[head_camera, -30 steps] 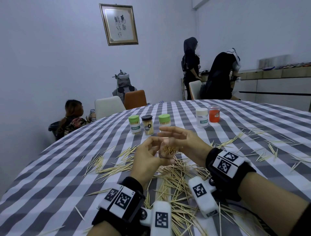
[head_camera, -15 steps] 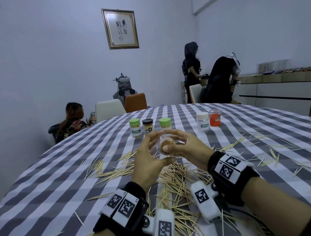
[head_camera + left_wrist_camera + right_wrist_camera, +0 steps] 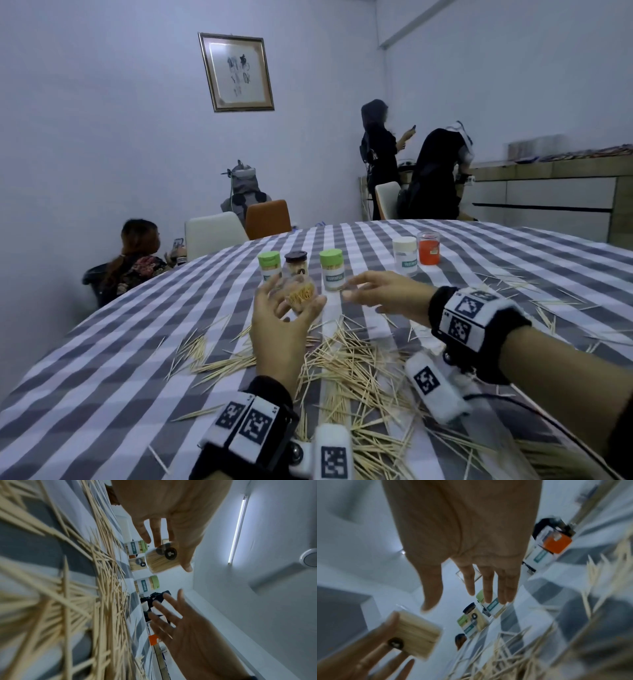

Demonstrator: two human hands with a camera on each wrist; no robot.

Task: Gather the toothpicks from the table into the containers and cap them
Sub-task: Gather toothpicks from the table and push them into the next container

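Change: half a second ago both hands met around the clear jar; now the right hand point(image 3: 380, 294) has come away to the right, and only the left hand point(image 3: 284, 322) has it.
Left hand: thumb and fingers curl round the clear jar point(image 3: 301, 294), held above the table and tipped toward the camera.
Right hand: fingers straight and slightly spread, holding nothing, just right of the jar and apart from it.
Clear jar: packed with toothpicks, no cap on it; the left wrist view shows a round black sticker on its wall point(image 3: 162, 559).
Loose toothpicks point(image 3: 356, 373): a scattered heap on the checked tablecloth point(image 3: 113, 363) below and between both hands, thinner scatter further right.
Capped jars: two green-lidded jars point(image 3: 331, 269) flank a black-lidded jar point(image 3: 297, 263) beyond the hands; a white-lidded jar point(image 3: 405, 255) and an orange jar point(image 3: 429, 247) stand touching further right.
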